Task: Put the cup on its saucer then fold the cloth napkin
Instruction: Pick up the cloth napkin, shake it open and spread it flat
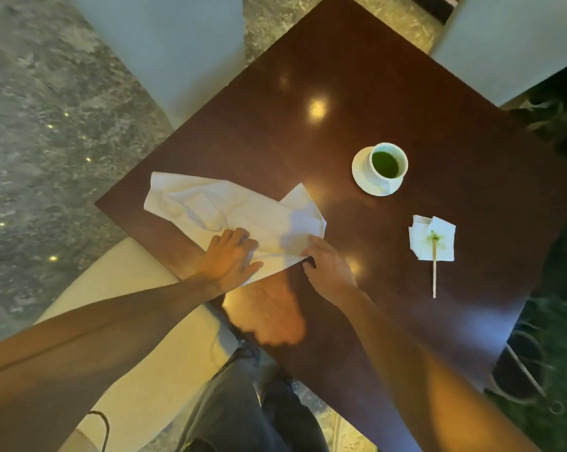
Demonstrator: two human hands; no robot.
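Observation:
A white cup (389, 163) holding green liquid stands on its white saucer (362, 172) right of the table's middle. The white cloth napkin (223, 207) lies rumpled and partly folded near the table's left corner. My left hand (230, 259) rests flat on the napkin's near edge, fingers spread, pressing it down. My right hand (328, 267) pinches the napkin's near right corner between thumb and fingers.
The dark wooden table (341, 93) is set diagonally. A small paper napkin (434, 238) stained green lies at the right with a wooden stir stick (434, 272) on it. Pale chairs (164, 44) stand at the far left, far right and beside my legs.

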